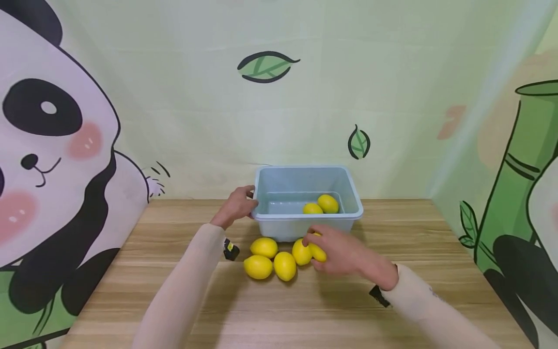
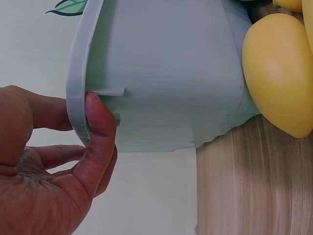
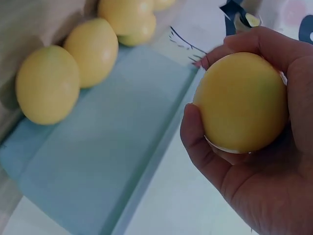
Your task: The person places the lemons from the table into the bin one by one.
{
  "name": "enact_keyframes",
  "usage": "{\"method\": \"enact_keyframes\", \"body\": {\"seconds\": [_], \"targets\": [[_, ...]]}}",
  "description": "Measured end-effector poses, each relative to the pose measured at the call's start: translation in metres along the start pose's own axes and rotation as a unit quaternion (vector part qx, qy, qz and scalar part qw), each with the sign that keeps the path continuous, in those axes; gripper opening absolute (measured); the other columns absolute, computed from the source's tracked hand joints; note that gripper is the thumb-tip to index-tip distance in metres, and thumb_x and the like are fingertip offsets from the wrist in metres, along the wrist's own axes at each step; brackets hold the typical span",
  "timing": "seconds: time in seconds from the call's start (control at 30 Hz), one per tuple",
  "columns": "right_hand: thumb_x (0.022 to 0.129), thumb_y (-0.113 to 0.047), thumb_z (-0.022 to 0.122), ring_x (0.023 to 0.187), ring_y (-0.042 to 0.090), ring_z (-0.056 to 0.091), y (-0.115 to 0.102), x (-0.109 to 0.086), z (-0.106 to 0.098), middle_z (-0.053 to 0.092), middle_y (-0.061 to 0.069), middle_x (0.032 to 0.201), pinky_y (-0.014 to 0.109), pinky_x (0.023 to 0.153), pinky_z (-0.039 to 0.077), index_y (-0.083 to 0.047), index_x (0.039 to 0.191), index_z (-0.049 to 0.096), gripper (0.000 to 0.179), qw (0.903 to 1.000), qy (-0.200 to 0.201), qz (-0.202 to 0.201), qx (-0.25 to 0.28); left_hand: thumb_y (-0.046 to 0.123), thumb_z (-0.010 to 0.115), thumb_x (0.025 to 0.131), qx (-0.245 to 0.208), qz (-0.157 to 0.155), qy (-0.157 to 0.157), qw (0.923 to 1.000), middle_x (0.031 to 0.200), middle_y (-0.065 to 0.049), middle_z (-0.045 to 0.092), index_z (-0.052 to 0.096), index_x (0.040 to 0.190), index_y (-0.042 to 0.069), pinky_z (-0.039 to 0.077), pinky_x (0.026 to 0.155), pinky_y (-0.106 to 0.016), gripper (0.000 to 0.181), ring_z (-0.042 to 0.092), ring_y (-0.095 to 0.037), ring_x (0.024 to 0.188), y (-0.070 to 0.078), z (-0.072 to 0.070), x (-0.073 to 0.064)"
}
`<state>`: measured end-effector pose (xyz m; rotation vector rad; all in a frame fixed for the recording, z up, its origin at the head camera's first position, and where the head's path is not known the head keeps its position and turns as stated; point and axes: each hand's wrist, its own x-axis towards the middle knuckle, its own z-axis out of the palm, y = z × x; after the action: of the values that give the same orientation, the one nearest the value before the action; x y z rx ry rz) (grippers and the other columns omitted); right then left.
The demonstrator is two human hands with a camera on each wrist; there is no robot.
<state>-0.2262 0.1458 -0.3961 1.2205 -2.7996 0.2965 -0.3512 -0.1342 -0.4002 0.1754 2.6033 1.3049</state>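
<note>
- L grip (image 1: pixel 236 206): thumb + fingers pinching bin (image 1: pixel 279 230) rim, 9 o'clock side.
- R grip (image 1: pixel 342 249): curled round held lemon (image 3: pixel 242 103), nr bin's 5–6 o'clock.
- Loose lemons (image 1: pixel 285 266): on counter (image 1: pixel 305 310), bin's 6–7 o'clock.
- Two inner lemons (image 1: pixel 328 204): inside bin, approx 4–5 o'clock.

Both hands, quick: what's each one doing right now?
Left hand: closed, gripping the blue bin's rim.
Right hand: closed, holding a lemon.
</note>
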Motion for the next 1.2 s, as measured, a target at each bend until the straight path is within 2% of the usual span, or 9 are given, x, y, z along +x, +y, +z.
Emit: {"method": "enact_keyframes", "body": {"seconds": [0.1, 0.27, 0.47, 0.67, 1.0, 1.2], "targets": [[0.081, -0.024, 0.073, 0.100, 0.020, 0.057, 0.004, 0.004, -0.007, 0.057, 0.003, 0.112, 0.036, 0.090, 0.053, -0.012, 0.113, 0.065, 0.034, 0.9999, 0.016, 0.000, 0.000, 0.010, 0.053, 0.094, -0.001, -0.002, -0.002, 1.0000, 0.132, -0.023, 0.052, 0.034, 0.151, 0.003, 0.060, 0.071, -0.028, 0.061, 0.063, -0.030, 0.099, 0.000, 0.001, 0.001], [0.080, -0.022, 0.075, 0.095, 0.020, 0.056, 0.012, 0.011, -0.021, 0.059, 0.003, 0.109, 0.035, 0.082, 0.054, -0.013, 0.110, 0.066, 0.033, 0.9988, 0.049, 0.007, -0.006, 0.011, 0.053, 0.094, -0.004, -0.002, -0.002, 1.0000, 0.132, -0.023, 0.052, 0.035, 0.151, 0.004, 0.060, 0.072, -0.028, 0.060, 0.062, -0.030, 0.098, 0.001, 0.001, 0.001], [0.082, -0.022, 0.072, 0.102, 0.025, 0.058, 0.021, 0.019, -0.035, 0.059, 0.007, 0.119, 0.039, 0.084, 0.055, -0.014, 0.113, 0.065, 0.033, 0.9973, 0.066, 0.032, 0.011, 0.011, 0.054, 0.094, -0.001, -0.005, -0.002, 1.0000, 0.133, -0.023, 0.052, 0.034, 0.151, 0.003, 0.060, 0.072, -0.028, 0.061, 0.062, -0.030, 0.099, 0.002, 0.000, 0.000], [0.083, -0.021, 0.072, 0.093, 0.023, 0.058, 0.030, 0.030, -0.045, 0.059, 0.006, 0.115, 0.037, 0.082, 0.053, -0.013, 0.112, 0.065, 0.031, 0.9956, 0.083, 0.035, 0.024, 0.009, 0.054, 0.094, 0.000, 0.001, 0.001, 1.0000, 0.131, -0.025, 0.052, 0.035, 0.151, 0.002, 0.060, 0.069, -0.027, 0.060, 0.063, -0.030, 0.098, -0.002, 0.001, 0.001], [0.084, -0.023, 0.071, 0.096, 0.024, 0.056, 0.039, 0.050, -0.061, 0.059, 0.007, 0.119, 0.038, 0.084, 0.051, -0.012, 0.115, 0.065, 0.033, 0.9945, 0.076, 0.061, 0.039, 0.009, 0.054, 0.094, 0.001, -0.001, 0.005, 1.0000, 0.131, -0.024, 0.052, 0.035, 0.150, 0.002, 0.060, 0.069, -0.027, 0.060, 0.062, -0.031, 0.098, -0.001, 0.001, 0.001], [0.086, -0.024, 0.068, 0.084, 0.022, 0.055, 0.046, 0.061, -0.072, 0.057, 0.007, 0.120, 0.034, 0.074, 0.050, -0.012, 0.118, 0.063, 0.034, 0.9945, 0.061, 0.074, 0.040, 0.009, 0.054, 0.094, 0.003, -0.002, 0.003, 1.0000, 0.132, -0.024, 0.051, 0.033, 0.151, 0.002, 0.060, 0.069, -0.027, 0.061, 0.062, -0.033, 0.100, 0.000, 0.002, 0.003]]}}
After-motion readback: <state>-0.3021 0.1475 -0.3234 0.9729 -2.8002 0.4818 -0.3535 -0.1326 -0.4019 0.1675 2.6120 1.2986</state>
